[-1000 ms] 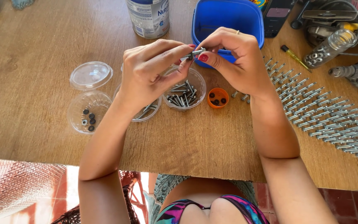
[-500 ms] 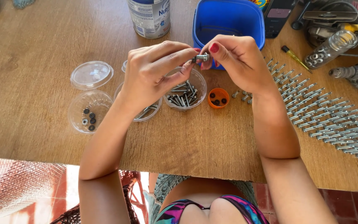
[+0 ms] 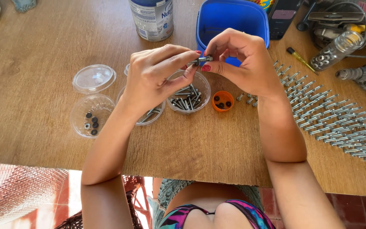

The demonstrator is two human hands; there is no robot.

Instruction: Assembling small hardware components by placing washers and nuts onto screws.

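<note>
Both hands pinch one short silver metal bolt (image 3: 203, 60): the left hand (image 3: 155, 78) clamps its shank between thumb and forefinger, the right hand (image 3: 242, 59) closes fingertips on its other end. The bolt sits above the clear round plastic cup of loose bolts (image 3: 189, 94), with the small orange plastic cap (image 3: 223, 101) at four o'clock of the cup. Judging by this, keeping the bolt level over the cup would catch any dropped piece.

1 head-worn camera looks steeply down, close over the wooden table (image 3: 30, 106), facing its far edge; no second view.
</note>
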